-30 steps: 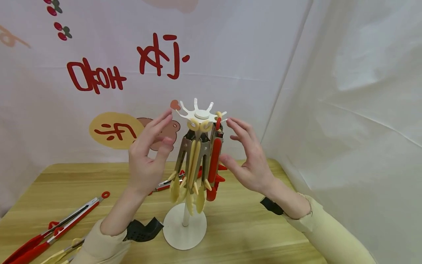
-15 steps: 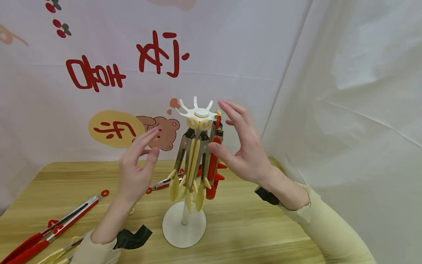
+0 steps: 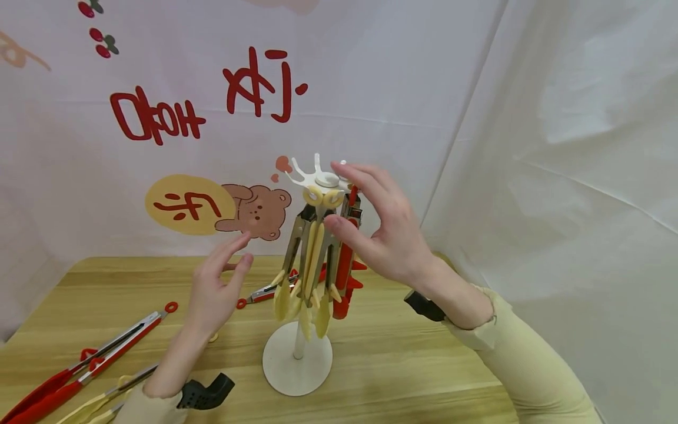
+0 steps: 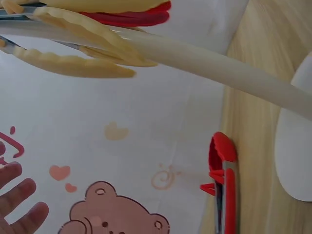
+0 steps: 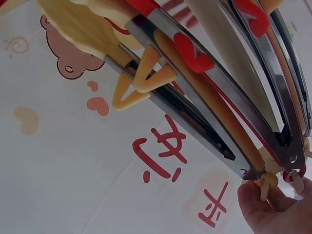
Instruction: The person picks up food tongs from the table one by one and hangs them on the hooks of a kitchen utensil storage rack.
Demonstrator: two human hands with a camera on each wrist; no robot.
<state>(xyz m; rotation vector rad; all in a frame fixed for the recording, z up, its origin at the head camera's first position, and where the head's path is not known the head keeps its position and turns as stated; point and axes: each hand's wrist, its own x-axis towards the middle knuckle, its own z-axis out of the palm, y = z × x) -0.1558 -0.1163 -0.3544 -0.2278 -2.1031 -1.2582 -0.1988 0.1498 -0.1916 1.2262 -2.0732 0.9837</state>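
Observation:
A white stand (image 3: 281, 366) with a round base carries a crown of curved hooks at its top. Cream-tipped tongs (image 3: 315, 253) hang from its front hooks by their rings, and red tongs (image 3: 344, 265) hang on the right side. My right hand (image 3: 394, 235) is at the crown's right, fingertips over the hub and thumb apart, in front of the tongs. The right wrist view has this hand (image 5: 278, 209) beside the tongs' rings; contact is hard to tell. To the left of the stand, my left hand (image 3: 214, 288) hovers with loosely extended fingers, holding nothing.
Red tongs (image 3: 113, 347) lie at the table's left, with cream tongs (image 3: 113, 396) nearer, partly behind the left forearm. More red tongs (image 3: 259, 295) lie behind the stand. A printed cloth (image 3: 371, 76) backs the wooden table (image 3: 402, 365); another white cloth (image 3: 582, 206) hangs at right.
My right hand has moved left and slightly up, from beside the crown to over its right part. The left hand has drawn away from the stand, left and down.

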